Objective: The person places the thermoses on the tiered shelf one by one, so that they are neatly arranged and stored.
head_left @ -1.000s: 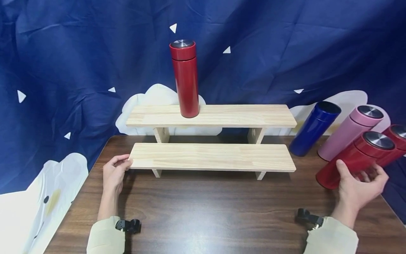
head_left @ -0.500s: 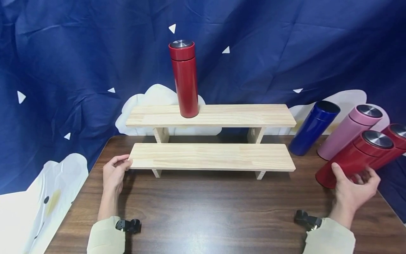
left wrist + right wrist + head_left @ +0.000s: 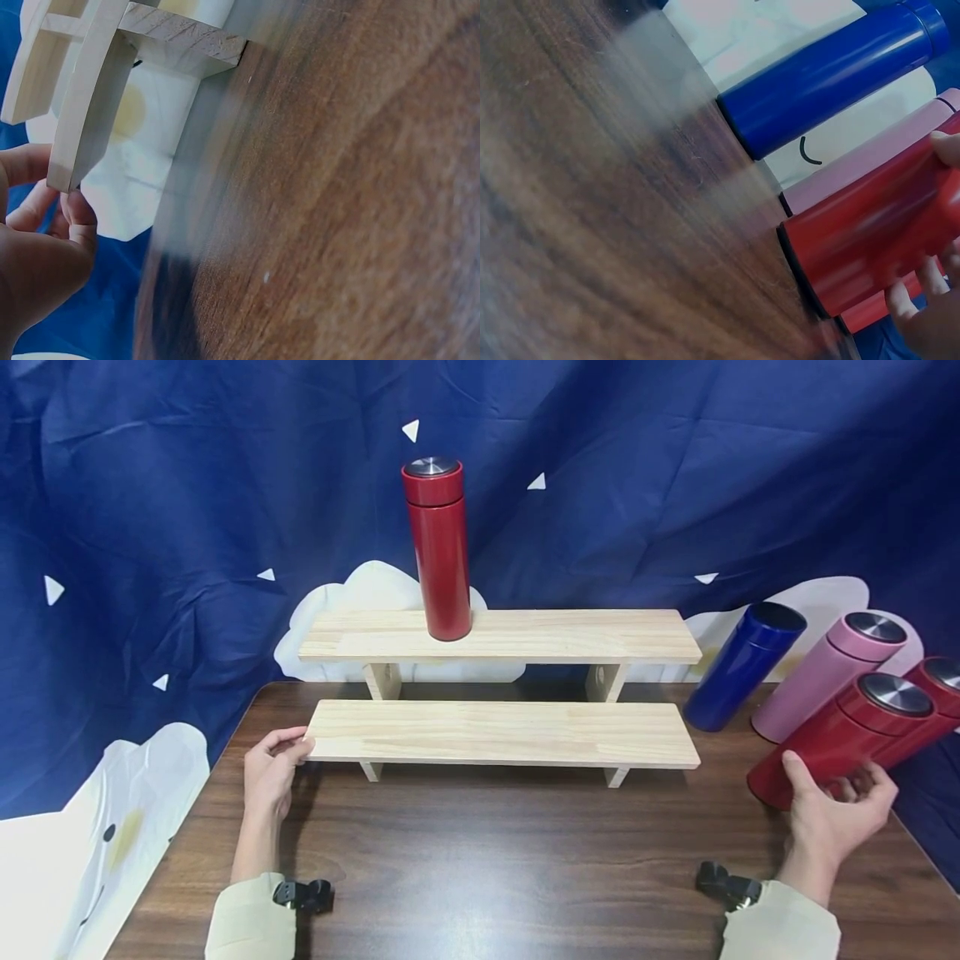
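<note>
A two-tier wooden shelf (image 3: 502, 732) stands on the table in the head view. My left hand (image 3: 270, 777) pinches the left end of its lower board (image 3: 90, 97), with thumb and fingertips at the board's corner. At the far right, my right hand (image 3: 836, 814) is around the lower half of a red thermos bottle (image 3: 832, 750) with a silver lid top. In the right wrist view the thumb and fingers lie on opposite sides of this red bottle (image 3: 855, 232), whose base is at the tabletop. Another red thermos (image 3: 448, 560) stands upright on the upper board.
Beside the gripped bottle stand a pink thermos (image 3: 828, 677), a blue thermos (image 3: 738, 668) and a further red thermos (image 3: 941, 693), partly hidden. A dark blue curtain (image 3: 570, 527) hangs behind the brown wooden table (image 3: 480, 860).
My right hand has shifted slightly left, its fingers drawing in closer around the red thermos. The bottle stays in place, and my left hand has not moved.
</note>
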Demonstrator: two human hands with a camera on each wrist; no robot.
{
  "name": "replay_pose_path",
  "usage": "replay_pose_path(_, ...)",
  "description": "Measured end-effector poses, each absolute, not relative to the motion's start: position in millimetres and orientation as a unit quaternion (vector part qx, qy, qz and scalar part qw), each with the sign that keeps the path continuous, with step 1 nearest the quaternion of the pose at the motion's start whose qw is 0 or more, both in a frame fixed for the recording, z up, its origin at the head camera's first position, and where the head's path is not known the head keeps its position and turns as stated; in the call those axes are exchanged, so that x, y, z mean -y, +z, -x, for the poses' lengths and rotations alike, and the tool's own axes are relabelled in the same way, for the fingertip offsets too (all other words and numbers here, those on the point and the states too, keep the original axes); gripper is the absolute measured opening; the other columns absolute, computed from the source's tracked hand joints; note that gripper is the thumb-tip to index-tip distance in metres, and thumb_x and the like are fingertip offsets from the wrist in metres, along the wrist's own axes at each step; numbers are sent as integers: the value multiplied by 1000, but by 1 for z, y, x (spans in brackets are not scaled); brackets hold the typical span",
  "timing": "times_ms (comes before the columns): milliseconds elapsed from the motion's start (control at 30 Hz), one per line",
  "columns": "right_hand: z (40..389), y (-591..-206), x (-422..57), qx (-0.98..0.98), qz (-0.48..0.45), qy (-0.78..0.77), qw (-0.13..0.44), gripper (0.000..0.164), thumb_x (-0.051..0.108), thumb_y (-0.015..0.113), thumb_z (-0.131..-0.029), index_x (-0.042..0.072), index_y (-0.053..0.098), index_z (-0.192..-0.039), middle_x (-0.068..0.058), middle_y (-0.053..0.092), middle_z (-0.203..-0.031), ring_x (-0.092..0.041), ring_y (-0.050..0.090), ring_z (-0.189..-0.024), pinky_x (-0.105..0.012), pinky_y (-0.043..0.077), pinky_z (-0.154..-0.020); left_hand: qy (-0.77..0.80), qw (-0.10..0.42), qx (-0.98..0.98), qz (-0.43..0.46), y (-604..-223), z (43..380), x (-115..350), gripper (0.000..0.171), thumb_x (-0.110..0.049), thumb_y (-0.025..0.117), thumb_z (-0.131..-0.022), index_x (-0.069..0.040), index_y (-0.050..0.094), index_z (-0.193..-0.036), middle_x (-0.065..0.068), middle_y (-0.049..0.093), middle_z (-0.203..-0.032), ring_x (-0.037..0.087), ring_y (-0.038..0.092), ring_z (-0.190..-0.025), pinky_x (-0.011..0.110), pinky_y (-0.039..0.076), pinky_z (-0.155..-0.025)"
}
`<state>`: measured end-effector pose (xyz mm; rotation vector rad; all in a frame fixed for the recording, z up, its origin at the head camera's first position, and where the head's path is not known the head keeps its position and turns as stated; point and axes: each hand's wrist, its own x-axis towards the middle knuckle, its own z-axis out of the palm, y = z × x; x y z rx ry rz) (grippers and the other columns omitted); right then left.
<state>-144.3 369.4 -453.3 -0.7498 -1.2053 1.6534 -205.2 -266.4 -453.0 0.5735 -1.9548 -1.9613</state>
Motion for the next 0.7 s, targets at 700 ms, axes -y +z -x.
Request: replay_pose_path(700, 150, -450, -361, 530, 262, 643, 487, 60, -5, 87, -66, 13, 67, -120, -3, 62, -107, -13, 56, -94, -15, 48, -72, -685, 153, 686, -194, -451, 205, 267, 24, 8, 72, -86, 10, 68, -110, -3, 64, -80, 7, 57, -67, 18, 50, -63)
